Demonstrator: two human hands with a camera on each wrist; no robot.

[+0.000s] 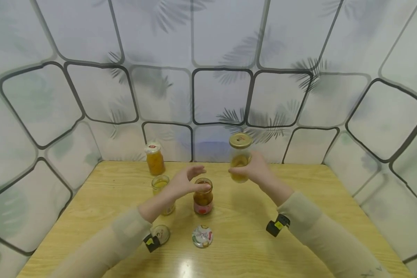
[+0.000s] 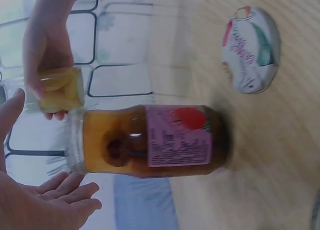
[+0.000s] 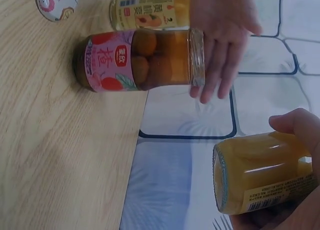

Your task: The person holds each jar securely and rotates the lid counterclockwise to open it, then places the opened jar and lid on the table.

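The right hand [image 1: 258, 166] is gripping a gold-lidded jar of yellow fruit [image 1: 238, 155] in its fingers, holding it above the worktop [image 1: 250, 239]. The left hand [image 1: 181, 183] is hovering by the open pink-labelled jar [image 1: 203, 199], thumb and fingers pointing apart.

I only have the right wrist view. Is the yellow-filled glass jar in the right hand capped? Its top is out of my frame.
Observer: Yes. The head view shows a round gold metal lid on the yellow-filled glass jar in the right hand.

Operator: The left hand hides the top of the yellow, peach-labelled glass jar. Open or capped?

Observer: Open, per the head view.

Operator: Any other jar on the wooden table that I'm missing?

Observer: One, at the far side: an orange-filled glass jar with a whitish top.
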